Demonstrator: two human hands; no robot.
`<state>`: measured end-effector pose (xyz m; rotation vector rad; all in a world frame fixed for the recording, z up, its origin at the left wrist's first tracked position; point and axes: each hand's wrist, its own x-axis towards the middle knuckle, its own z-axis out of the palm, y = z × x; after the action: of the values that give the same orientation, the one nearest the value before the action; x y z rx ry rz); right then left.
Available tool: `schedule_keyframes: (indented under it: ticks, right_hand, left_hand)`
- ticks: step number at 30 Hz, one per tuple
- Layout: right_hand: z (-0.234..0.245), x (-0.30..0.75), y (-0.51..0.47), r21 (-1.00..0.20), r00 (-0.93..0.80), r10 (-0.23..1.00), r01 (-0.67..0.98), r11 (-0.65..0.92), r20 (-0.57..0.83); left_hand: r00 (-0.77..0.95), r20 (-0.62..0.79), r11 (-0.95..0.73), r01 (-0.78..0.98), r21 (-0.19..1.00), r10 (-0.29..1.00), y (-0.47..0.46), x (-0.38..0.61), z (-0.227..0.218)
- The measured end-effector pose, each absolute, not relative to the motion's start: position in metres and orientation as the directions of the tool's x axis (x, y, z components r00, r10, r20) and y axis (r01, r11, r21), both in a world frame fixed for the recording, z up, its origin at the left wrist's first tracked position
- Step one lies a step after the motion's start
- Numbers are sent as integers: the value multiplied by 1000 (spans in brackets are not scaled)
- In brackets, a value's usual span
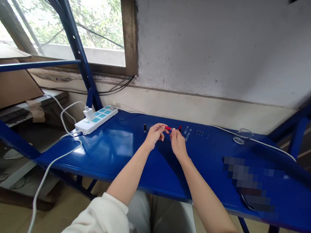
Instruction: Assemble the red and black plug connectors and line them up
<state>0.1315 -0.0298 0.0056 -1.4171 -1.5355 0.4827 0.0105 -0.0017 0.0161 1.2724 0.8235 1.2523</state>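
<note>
Over the blue table point(116, 161), my two hands hold a small slim red piece point(168, 128) between them; its exact kind is too small to make out. My left hand point(155, 134) pinches one end with thumb and fingers. The other end is in the closed fingers of my right hand point(178, 142). Left of my hands stands a small black cylinder point(145, 127) with a lighter lower end. Just beyond my right hand is another small red piece point(180, 128), and beside it are several clear little tubes point(189, 132).
Several tiny parts point(199, 133) stand farther right. A clear glass point(239, 139) is near the back right, by a white cable point(272, 146). A white power strip point(97, 120) with a plug lies at the left end. A blurred-out dark object point(249, 184) lies at right.
</note>
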Motion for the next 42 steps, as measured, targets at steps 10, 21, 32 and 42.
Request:
schedule_keyframes:
  ticks: [10,21,32,42]
  right_hand:
    - [0,136,-24,-881,169,903,350,319,394]
    - [0,138,-24,-785,80,871,479,393,485]
    - [3,144,-25,-614,-25,882,709,347,470]
    - [8,210,-34,-620,97,994,783,-46,50]
  left_hand:
    - [256,233,-172,-241,955,938,-4,13,14]
    - [75,213,-198,-166,966,974,-1,14,12]
    - [-23,257,-257,-179,950,966,6,12,8]
    - [164,353,-387,290,875,921,0,38,-16]
